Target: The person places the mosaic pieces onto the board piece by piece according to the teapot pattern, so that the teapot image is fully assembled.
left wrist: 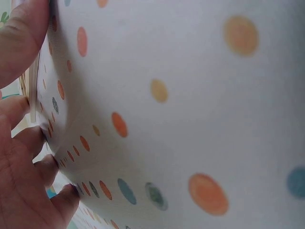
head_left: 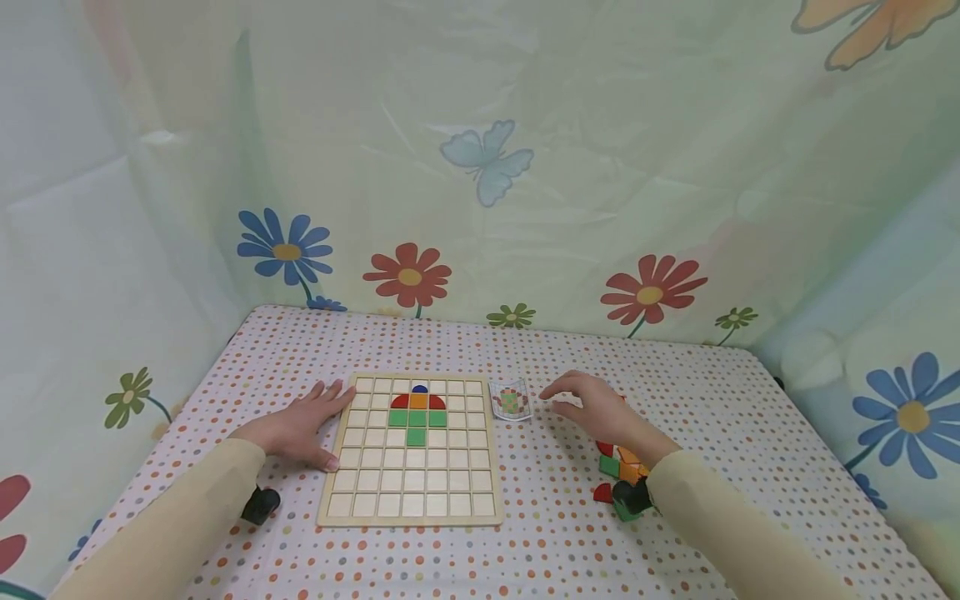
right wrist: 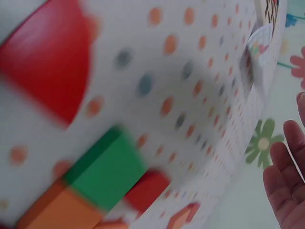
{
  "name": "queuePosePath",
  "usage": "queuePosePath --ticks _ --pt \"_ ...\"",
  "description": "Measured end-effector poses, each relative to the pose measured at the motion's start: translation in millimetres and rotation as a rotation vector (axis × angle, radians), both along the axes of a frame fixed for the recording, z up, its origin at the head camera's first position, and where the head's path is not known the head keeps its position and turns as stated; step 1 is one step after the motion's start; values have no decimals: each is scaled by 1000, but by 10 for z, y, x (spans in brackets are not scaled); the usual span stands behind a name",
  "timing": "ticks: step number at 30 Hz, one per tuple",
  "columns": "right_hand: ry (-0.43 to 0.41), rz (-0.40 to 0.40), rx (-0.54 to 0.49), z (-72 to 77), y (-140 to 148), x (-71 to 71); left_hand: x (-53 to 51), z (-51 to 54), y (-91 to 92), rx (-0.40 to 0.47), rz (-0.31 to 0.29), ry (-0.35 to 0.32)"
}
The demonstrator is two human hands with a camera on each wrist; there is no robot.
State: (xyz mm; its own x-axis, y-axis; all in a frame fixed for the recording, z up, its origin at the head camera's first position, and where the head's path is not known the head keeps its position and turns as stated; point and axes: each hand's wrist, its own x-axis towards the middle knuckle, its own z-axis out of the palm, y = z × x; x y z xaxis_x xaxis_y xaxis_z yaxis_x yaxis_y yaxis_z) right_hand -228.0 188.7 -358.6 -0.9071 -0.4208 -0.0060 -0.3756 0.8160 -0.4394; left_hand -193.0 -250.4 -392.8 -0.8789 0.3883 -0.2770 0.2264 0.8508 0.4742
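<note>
A light wooden grid board (head_left: 341,504) lies on the dotted cloth. In its upper middle sit a blue piece (head_left: 420,389), an orange square (head_left: 419,402), red curved pieces on both sides and several green squares (head_left: 416,437). My left hand (head_left: 300,423) rests spread at the board's left edge, fingers on the cloth; the left wrist view shows the hand (left wrist: 28,167) beside the board's side. My right hand (head_left: 600,410), fingers loosely bent and holding nothing, hovers right of a small printed card (head_left: 512,400). In the right wrist view the hand (right wrist: 288,176) is partly cut off.
Loose pieces lie under and beside my right forearm, among them a green block (right wrist: 107,169), a red quarter-round (right wrist: 50,59) and an orange block (right wrist: 62,210). A flowered curtain (head_left: 480,275) stands behind the table.
</note>
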Motion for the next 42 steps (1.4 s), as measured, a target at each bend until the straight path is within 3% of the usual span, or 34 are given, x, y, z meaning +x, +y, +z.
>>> queuePosePath --ticks 5,13,22,31,42 --pt "5 -65 30 -31 290 59 -7 -5 -1 -3 -4 3" --pt "-62 -179 37 -96 759 197 -14 -24 1 -9 16 -14" --pt "-46 -246 73 -155 1160 257 -25 -46 -4 -17 27 -13" --pt "-115 -254 117 -220 1326 243 4 -16 15 0 24 -7" --pt "-119 -270 135 -245 1357 226 -3 -20 19 -17 31 -4"
